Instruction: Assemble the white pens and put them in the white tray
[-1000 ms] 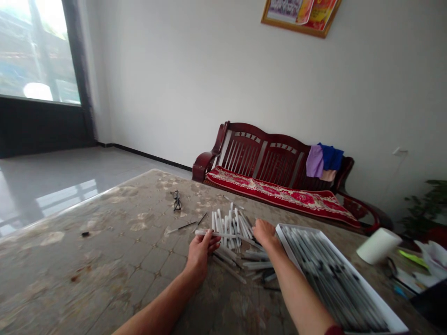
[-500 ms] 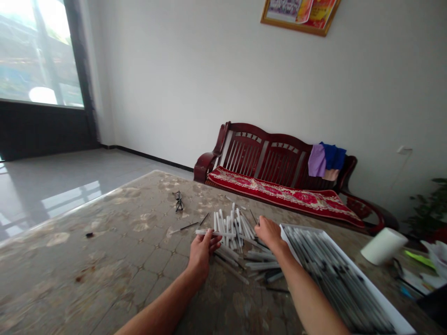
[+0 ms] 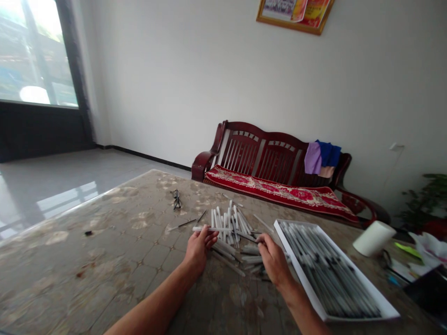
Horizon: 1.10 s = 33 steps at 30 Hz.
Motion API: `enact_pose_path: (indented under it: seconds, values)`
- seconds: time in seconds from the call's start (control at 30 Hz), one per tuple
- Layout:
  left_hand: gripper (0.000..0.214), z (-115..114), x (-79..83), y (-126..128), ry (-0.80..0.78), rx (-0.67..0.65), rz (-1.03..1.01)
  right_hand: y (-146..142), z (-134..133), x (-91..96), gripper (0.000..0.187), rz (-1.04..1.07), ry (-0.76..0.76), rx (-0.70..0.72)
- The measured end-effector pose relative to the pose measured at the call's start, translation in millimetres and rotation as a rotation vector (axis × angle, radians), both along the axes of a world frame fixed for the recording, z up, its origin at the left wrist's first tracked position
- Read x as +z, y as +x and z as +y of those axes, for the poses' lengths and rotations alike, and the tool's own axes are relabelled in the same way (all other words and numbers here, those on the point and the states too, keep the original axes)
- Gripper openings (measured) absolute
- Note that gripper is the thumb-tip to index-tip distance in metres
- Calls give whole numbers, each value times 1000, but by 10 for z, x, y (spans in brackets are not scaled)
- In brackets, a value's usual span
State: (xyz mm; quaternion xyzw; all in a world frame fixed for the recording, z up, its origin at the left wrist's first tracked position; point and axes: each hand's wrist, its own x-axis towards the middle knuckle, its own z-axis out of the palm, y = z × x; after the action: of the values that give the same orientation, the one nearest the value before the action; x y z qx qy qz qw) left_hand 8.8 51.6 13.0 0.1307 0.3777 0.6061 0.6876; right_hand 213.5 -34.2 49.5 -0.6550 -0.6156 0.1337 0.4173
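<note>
At the table, seen from the head camera:

1. Left hand (image 3: 199, 251): fingers (image 3: 209, 237) curl closed around a white pen barrel (image 3: 211, 229), which lies roughly level and sticks out past the thumb side.
2. Right hand (image 3: 274, 260): fingers (image 3: 263, 244) pinch narrow on a thin dark refill (image 3: 246, 236).
3. Barrel and refill: the two line up and meet near the barrel's end, between the hands. Cannot tell if the refill is already inside.
4. Just below and behind the hands: a loose pile of white pen barrels (image 3: 226, 228) lies criss-crossed, almost touching both hands.
5. Beside the right hand: a white-rimmed tray (image 3: 356, 268) holds neat rows of pens, side by side. No brand or label is readable on them.
6. Left of the pile: two thin dark rods (image 3: 186, 223) and folded eyeglasses (image 3: 176, 199) lie on the mottled tabletop (image 3: 104, 218).
7. Far right on the table: a white paper roll (image 3: 370, 238).
8. Beyond the table: a dark wooden bench (image 3: 265, 156) with a red patterned cushion (image 3: 279, 193) and purple and blue cloths (image 3: 321, 158) over its back. A framed poster (image 3: 295, 14) hangs above; its writing is too small to read.
</note>
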Motion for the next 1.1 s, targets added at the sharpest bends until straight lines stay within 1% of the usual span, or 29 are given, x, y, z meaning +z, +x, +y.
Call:
enact_pose_path:
  seconds: [0.17, 0.33, 0.43, 0.5, 0.57, 0.63, 0.7, 0.73, 0.77, 0.83, 0.87, 0.93, 1.0, 1.1]
  values:
    - [20, -7, 7, 11, 5, -33, 12, 32, 0, -6, 18, -4, 0, -7]
    - [20, -32, 8, 32, 23, -92, 33, 48, -4, -24, 17, -71, 1, 16]
    - [19, -86, 4, 66, 71, -148, 62, -19, -11, 4, 17, -140, 25, 41]
    - [17, -126, 10, 93, 88, -202, 55, -103, -10, 41, 17, -168, 56, 83]
    - [17, -150, 26, 108, 79, -246, 17, -178, 12, 78, 18, -125, 74, 150]
    - [18, -144, 47, 99, 55, -243, -47, -205, 72, 92, 26, 18, 57, 185]
    - [20, -109, 65, 65, 18, -185, -126, -172, 172, 67, 36, 134, 6, 109]
    - [21, -86, 70, 43, -7, -146, -164, -143, 231, 38, 37, 120, -32, 42]
    - [22, -62, 73, 22, -32, -112, -196, -115, 290, 2, 35, 48, -76, -27]
    - [23, -23, 71, -12, -68, -72, -236, -86, 395, -81, 22, -209, -179, -107]
    - [24, -9, 68, -21, -78, -65, -245, -92, 436, -122, 17, -342, -226, -112]
    - [24, 4, 61, -26, -83, -63, -247, -143, 493, -190, 16, -527, -282, -97]
    - [22, 5, 56, -20, -87, -59, -245, -219, 531, -236, 16, -618, -287, -92]
    - [20, -1, 49, -7, -88, -53, -234, -300, 576, -281, 14, -639, -238, -89]
